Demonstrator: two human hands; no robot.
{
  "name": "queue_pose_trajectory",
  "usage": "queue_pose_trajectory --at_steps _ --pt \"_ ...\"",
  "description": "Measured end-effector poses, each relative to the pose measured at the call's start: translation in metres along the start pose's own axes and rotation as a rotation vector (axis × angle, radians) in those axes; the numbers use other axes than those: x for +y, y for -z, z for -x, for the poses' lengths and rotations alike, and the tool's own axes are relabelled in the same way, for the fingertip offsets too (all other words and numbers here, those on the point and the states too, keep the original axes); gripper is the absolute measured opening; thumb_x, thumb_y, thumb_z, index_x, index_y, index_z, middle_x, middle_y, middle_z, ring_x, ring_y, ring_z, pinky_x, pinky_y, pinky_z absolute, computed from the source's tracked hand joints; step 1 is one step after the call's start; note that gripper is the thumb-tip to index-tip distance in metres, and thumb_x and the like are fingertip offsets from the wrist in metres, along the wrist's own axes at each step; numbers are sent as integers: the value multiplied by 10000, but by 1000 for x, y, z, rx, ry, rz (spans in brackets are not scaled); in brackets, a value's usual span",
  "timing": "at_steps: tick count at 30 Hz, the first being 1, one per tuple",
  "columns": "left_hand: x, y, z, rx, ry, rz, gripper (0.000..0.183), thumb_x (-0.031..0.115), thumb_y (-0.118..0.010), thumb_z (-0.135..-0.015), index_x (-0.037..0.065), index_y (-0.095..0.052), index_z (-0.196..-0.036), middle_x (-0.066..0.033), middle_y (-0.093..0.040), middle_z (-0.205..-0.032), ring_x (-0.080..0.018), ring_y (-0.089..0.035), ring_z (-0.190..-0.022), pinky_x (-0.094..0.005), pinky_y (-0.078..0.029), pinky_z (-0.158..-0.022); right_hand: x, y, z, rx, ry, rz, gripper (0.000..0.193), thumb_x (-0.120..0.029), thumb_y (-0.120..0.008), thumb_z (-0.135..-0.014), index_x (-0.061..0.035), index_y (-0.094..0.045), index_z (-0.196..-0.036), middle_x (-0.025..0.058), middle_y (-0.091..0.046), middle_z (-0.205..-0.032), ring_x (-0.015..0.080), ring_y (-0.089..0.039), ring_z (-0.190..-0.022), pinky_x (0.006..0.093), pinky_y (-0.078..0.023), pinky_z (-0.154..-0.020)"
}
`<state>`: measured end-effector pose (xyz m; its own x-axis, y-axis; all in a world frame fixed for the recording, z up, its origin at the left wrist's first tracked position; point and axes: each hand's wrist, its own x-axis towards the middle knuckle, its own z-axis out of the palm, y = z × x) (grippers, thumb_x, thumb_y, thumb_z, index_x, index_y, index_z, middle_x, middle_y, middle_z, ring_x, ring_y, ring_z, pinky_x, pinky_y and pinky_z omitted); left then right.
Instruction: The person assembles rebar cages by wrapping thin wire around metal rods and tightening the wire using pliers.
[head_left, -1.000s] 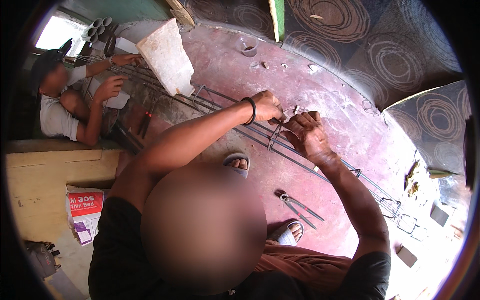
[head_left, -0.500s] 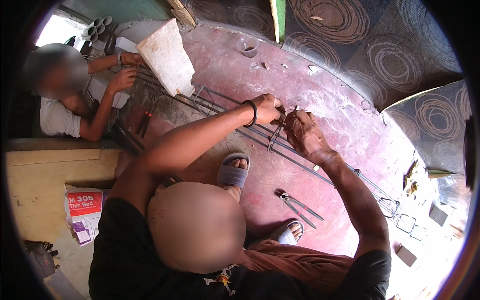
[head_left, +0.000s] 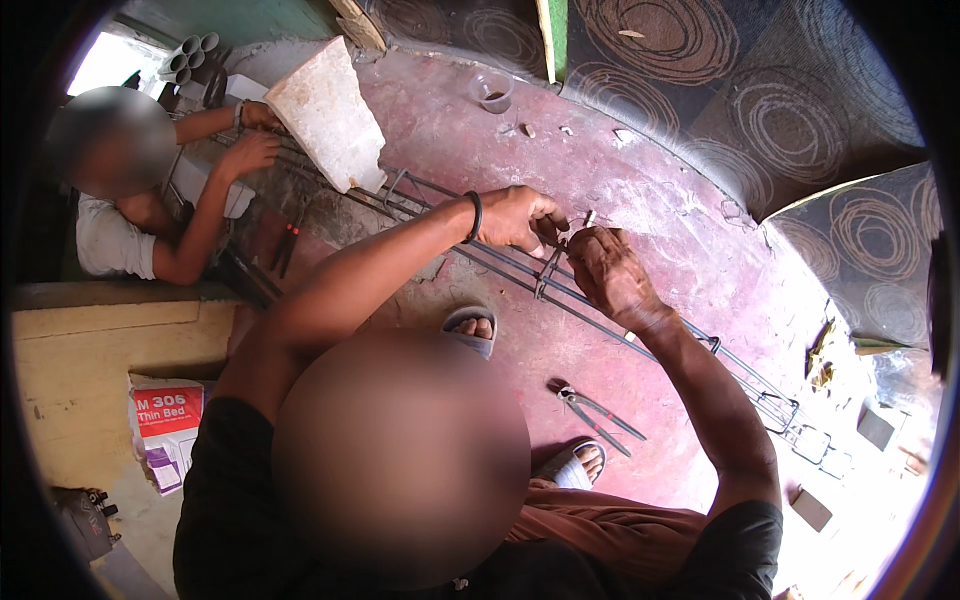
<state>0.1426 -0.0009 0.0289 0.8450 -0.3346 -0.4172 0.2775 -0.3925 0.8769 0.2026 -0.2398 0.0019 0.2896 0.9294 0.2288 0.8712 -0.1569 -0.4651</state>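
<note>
Since half a second ago my two hands have drawn closer together over the cage, and the person at upper left now has both hands stretched forward onto its far end. My left hand (head_left: 520, 218), a dark band on its wrist, is curled with the fingers closed together on a thin piece of wire (head_left: 552, 268) that hangs down across the bars. My right hand (head_left: 612, 272) sits just beside it, fingers pinched together on the upper end of that same wire, thumb against the fingertips. Both hands are over the rebar cage (head_left: 640, 330), a long frame of steel rods and square ties lying on the red floor (head_left: 650, 190); it runs from the upper left, under my hands, down to the lower right.

Pincers (head_left: 597, 415) lie on the floor below the cage, near my sandalled foot (head_left: 574, 466); the other foot (head_left: 470, 330) sits close to the bars. The other person's hand (head_left: 250, 152) rests on the cage's far end, beside a pale stone slab (head_left: 328, 118). A small clear cup (head_left: 492, 92) stands on the floor well beyond my hands. A printed bag (head_left: 165, 425) lies at lower left.
</note>
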Motion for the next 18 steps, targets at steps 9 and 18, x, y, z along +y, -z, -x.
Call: queue_pose_trajectory --at_steps 9,18 --pt "2 -13 -4 178 -91 -337 369 61 -701 -772 -1 -603 -1122 -136 -702 -1007 -221 -673 -953 -337 -523 -857 5 -2 -2 26 -5 -13 256 -8 -633 -844 8 -530 -1078 173 -567 -1050 337 -571 -958 425 -451 -817" --pt "23 6 -15 -100 250 97 346 143 -748 -807 -24 -606 -1076 -100 -672 -923 -142 -664 -783 -262 -532 -678 1 -11 -5 127 -12 -203 203 -14 -617 -860 -17 -536 -1047 165 -580 -1069 332 -579 -983 417 -450 -834"
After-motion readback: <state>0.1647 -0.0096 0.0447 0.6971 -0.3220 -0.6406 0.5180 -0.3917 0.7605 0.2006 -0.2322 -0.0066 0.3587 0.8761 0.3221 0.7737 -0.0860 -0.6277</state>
